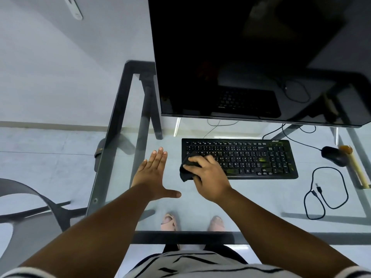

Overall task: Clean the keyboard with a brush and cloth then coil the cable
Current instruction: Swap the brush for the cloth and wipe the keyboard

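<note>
A black keyboard [251, 157] lies on the glass desk [261, 199] below the monitor. My right hand [208, 173] grips a dark cloth [185, 171] and presses it on the keyboard's front left corner. My left hand [154, 173] lies flat on the glass to the left of the keyboard, fingers spread, holding nothing. A black cable [325, 189] with its plug end loose lies in a loop on the glass to the right. A wooden-handled brush [355, 167] rests at the far right edge.
A large dark monitor [251, 57] stands over the back of the desk. A black mouse [333, 156] sits right of the keyboard, next to the brush. A chair [30, 201] is at the left. My feet show through the glass.
</note>
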`<control>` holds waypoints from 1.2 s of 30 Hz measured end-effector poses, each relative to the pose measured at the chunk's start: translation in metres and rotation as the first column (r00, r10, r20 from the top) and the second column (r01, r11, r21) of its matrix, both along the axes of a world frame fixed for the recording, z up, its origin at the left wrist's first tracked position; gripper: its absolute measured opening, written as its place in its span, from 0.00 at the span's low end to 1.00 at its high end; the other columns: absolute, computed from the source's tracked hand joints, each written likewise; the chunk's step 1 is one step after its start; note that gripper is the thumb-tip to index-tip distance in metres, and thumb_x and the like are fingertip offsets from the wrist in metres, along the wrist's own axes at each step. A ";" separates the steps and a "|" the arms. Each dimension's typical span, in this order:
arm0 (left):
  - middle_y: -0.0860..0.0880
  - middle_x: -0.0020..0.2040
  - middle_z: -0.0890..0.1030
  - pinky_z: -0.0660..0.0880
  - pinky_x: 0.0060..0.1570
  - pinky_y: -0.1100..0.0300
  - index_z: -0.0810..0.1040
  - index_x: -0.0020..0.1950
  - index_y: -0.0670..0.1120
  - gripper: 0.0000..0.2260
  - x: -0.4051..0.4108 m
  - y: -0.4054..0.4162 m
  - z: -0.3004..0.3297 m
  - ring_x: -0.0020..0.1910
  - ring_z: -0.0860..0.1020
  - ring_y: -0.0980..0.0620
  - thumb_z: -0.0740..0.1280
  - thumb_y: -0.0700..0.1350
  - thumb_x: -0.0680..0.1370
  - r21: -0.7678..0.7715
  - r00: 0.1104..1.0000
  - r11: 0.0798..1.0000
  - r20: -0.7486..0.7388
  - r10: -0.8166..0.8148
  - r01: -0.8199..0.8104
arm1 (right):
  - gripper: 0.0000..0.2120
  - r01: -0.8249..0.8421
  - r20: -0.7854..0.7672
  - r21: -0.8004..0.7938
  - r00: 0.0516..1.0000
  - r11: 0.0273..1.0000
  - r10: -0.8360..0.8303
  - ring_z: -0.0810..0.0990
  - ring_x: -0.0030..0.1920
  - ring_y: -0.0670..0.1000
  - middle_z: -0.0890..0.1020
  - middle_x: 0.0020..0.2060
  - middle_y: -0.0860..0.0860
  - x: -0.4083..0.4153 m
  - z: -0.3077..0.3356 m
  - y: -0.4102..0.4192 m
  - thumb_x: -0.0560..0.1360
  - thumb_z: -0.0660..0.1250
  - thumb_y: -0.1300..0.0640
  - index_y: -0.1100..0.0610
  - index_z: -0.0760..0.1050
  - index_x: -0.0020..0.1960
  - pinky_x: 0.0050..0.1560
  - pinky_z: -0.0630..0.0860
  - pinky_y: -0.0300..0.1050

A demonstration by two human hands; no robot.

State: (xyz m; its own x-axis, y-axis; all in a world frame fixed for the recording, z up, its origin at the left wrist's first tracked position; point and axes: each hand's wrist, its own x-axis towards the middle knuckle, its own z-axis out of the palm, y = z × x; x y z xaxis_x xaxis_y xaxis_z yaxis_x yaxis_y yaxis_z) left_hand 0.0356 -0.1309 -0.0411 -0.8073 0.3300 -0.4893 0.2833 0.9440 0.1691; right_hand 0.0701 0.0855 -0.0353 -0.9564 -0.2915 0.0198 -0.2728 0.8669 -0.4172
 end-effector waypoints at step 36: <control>0.59 0.79 0.35 0.56 0.74 0.47 0.29 0.76 0.57 0.61 -0.022 0.015 0.011 0.78 0.48 0.51 0.70 0.75 0.61 0.010 0.973 0.974 -0.055 -0.225 0.225 | 0.20 0.055 0.003 -0.009 0.998 0.998 -0.055 0.71 0.55 0.54 0.76 0.64 0.45 0.013 -0.004 0.006 0.74 0.66 0.60 0.48 0.77 0.65 0.55 0.76 0.52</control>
